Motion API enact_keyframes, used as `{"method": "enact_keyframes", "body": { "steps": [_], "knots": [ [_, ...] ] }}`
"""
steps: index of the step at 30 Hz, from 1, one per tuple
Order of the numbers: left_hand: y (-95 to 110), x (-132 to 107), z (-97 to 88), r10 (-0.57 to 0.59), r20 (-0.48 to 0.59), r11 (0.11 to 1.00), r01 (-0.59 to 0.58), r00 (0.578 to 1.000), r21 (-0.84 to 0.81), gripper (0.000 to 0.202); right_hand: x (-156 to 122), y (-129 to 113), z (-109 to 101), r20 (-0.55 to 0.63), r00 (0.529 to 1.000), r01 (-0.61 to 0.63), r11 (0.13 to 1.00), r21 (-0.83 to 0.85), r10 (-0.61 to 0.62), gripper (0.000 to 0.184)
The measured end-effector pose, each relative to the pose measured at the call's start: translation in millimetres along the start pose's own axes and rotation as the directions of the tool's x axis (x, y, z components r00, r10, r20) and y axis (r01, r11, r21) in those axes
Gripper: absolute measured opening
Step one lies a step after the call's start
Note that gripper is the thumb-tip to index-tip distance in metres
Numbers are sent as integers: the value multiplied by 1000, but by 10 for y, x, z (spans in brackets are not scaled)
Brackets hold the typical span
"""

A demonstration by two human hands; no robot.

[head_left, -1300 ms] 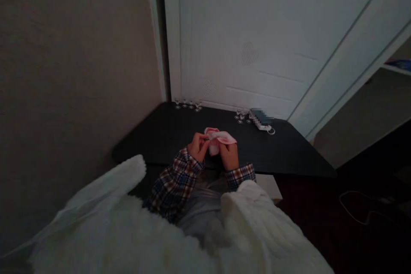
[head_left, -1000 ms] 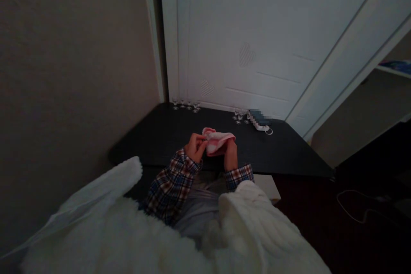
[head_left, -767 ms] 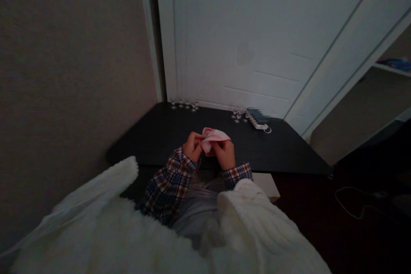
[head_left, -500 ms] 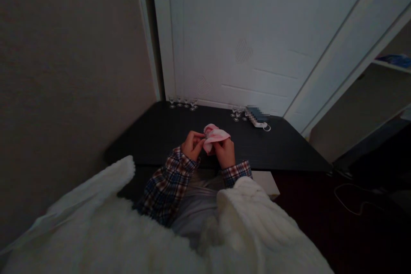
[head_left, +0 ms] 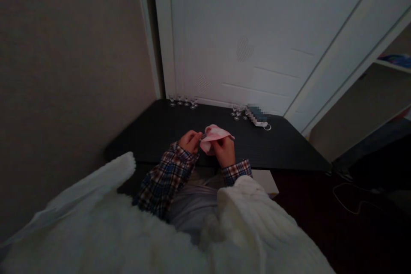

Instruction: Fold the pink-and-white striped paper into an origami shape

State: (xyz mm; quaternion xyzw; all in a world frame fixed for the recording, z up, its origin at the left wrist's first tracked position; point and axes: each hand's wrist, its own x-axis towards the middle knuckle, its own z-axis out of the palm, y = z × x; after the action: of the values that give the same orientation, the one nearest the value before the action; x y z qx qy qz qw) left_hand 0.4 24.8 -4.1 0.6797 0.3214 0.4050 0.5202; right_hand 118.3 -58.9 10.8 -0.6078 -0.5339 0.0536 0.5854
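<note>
My right hand (head_left: pixel 225 152) is closed on a pink and white cloth (head_left: pixel 213 136), which is bunched over its fingers above the front of the dark table. Beside it, my left hand (head_left: pixel 190 140) pinches a small glass (head_left: pixel 203 135) at the cloth's left side. Only a clear sliver of that glass shows; the cloth and fingers cover the rest. Small stemmed glasses stand upright along the table's back edge, one group (head_left: pixel 186 102) at the left and another group (head_left: pixel 237 112) right of the middle.
Against a white panelled door (head_left: pixel 231 21) stands the black table (head_left: pixel 144 137). A white device with a ring (head_left: pixel 258 120), partly blurred out, lies by the right-hand glasses. A pale box (head_left: pixel 265 181) is below the front edge. White fluffy fabric (head_left: pixel 128 239) fills the foreground.
My left hand has drawn slightly left, away from the cloth, and a clear bit of the glass shows between them. The cloth has spread a little to the right over my right hand.
</note>
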Motion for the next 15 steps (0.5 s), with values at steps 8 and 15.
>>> {"method": "enact_keyframes", "body": {
  "steps": [8, 15],
  "knots": [
    [-17, 28, 32, 101, -71, 995, -100, 992, 20, 27, 22, 15, -8, -51, 999, -19, 1000, -18, 18, 19],
    [-100, 37, -9, 148, -113, 986, -137, 983, 98, 29, 5, 17, 20, -1, 1000, -1, 998, 62, 1, 22]
  ]
}}
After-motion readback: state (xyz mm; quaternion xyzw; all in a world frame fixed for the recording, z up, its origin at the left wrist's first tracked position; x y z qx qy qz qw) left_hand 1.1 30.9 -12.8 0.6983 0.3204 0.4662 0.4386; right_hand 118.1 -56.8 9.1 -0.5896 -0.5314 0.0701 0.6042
